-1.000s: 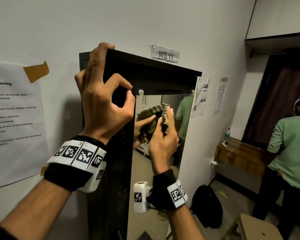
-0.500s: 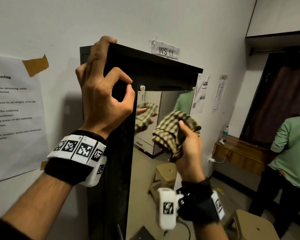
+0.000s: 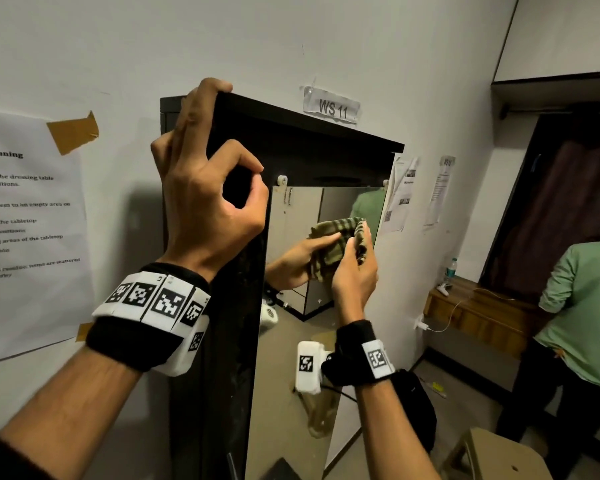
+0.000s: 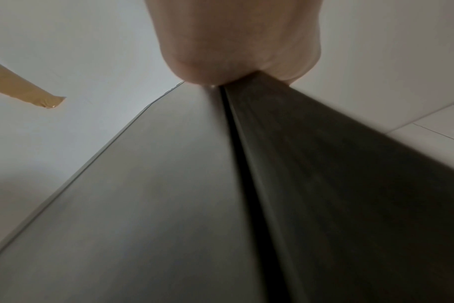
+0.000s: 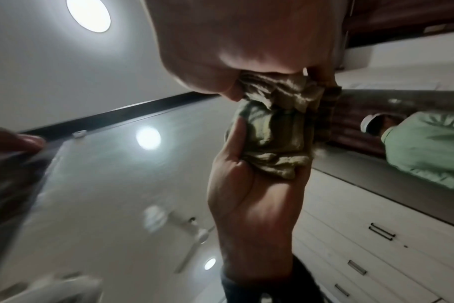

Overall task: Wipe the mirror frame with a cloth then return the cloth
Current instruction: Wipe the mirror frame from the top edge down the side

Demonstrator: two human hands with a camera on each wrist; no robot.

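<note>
A tall mirror (image 3: 291, 358) hangs in a black frame (image 3: 309, 140) on the white wall. My left hand (image 3: 205, 188) grips the frame's top left corner, fingers curled over the top edge; in the left wrist view my palm (image 4: 233, 41) sits against the dark frame side (image 4: 324, 184). My right hand (image 3: 354, 271) holds a bunched green-and-beige checked cloth (image 3: 361, 239) against the glass near the mirror's right edge, upper part. The glass reflects hand and cloth. In the right wrist view the cloth (image 5: 280, 88) is crumpled in my fingers, touching its reflection.
A person in a green shirt (image 3: 586, 306) stands at the right by a wooden table (image 3: 482, 317) with a water bottle (image 3: 450, 270). A black bag (image 3: 416, 410) and a beige stool (image 3: 499, 459) are on the floor. Papers (image 3: 25, 230) are taped to the wall.
My right hand lifted the cloth off the glass and out to the right, then brought it back onto the mirror near its right edge. My left hand kept its grip on the frame corner.
</note>
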